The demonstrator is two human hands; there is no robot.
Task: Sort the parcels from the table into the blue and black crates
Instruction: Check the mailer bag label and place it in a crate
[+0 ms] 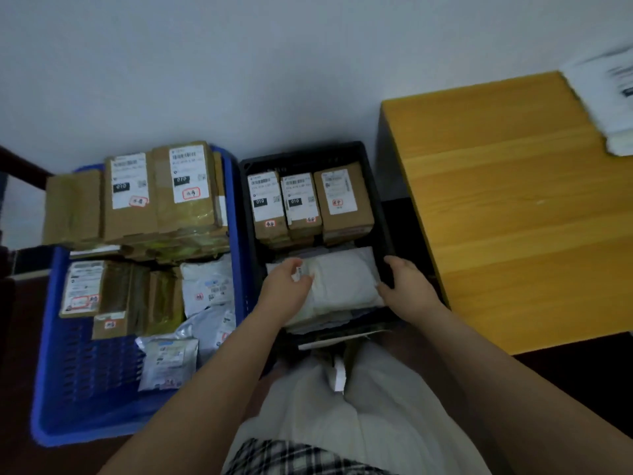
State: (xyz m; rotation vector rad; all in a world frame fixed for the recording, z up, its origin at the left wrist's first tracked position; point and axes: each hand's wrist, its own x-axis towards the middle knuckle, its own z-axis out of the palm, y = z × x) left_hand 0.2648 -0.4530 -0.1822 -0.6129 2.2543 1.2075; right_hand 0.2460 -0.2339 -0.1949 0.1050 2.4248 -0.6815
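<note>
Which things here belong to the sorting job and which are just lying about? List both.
Job: blue crate; black crate; boxes; white bag held by left hand and right hand; table; parcels on the table.

Lying about: wall; white skirt.

Two crates point(236, 186) sit side by side at my twelve o'clock; boxes point(301, 200) fill their far halves, soft parcels point(342, 279) the near halves under my hands point(286, 289). Table point(513, 217) at two o'clock.
</note>
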